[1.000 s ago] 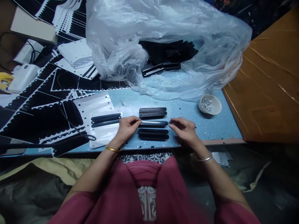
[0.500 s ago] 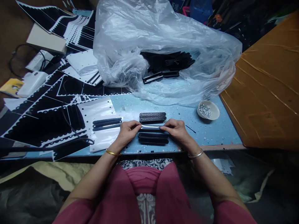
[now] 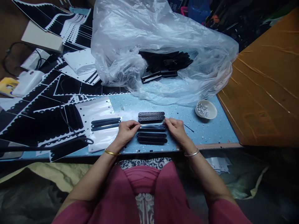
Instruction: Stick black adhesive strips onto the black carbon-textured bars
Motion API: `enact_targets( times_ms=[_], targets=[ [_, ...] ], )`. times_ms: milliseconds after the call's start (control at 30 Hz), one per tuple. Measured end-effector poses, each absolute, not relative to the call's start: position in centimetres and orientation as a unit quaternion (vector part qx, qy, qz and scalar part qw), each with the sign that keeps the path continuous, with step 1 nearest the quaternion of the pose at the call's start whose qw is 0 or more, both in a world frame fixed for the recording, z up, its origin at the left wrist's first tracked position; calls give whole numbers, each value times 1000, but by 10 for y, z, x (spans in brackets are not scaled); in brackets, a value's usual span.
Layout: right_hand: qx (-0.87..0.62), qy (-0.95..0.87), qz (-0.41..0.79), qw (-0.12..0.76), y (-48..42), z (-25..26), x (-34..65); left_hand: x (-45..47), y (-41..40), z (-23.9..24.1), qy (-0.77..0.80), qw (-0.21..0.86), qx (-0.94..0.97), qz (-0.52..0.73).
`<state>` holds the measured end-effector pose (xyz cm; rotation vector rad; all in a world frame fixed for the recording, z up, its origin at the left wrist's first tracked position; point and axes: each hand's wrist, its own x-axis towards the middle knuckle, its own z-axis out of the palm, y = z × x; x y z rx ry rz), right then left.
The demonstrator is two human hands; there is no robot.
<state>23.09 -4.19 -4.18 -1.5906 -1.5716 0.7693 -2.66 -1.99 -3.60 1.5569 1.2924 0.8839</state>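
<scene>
A glossy black strip (image 3: 152,127) lies level between my two hands, over a row of long black pieces with rounded ends (image 3: 151,137). My left hand (image 3: 127,132) pinches its left end between thumb and forefinger. At the strip's right end, the fingers of my right hand (image 3: 176,128) are closed together; their grip is partly hidden. Just beyond the strip sit two black pieces with a patterned, latticed face (image 3: 151,117), close to my right fingertips. To the left, black strips (image 3: 105,123) rest on a white backing sheet (image 3: 102,141).
A large clear plastic bag (image 3: 163,34) holding black parts (image 3: 169,62) spreads across the back. A white bowl of small metal pieces (image 3: 211,111) stands right, beside a brown taped box (image 3: 266,93). Black sticker sheets (image 3: 46,119) and a cable (image 3: 90,141) cover the left.
My right fingers have slid right and slightly away from me, to the strip's end, uncovering more of it. The left hand keeps its pinch. The whole view has shifted a little.
</scene>
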Motion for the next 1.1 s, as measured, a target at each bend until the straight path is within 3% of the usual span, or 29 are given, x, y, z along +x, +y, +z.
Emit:
enact_targets(
  times_ms=[133,533,1100],
  targets=[
    [-591,-584,394,394,-49,-34,241,-27,-20,-37,523,443,635,357],
    [-604,-674,239,352,-46,-40,228,-26,-21,-36,512,449,637,361],
    [-621,-620,320,358,-45,-39,209,-26,-23,-38,513,435,655,344]
  ],
)
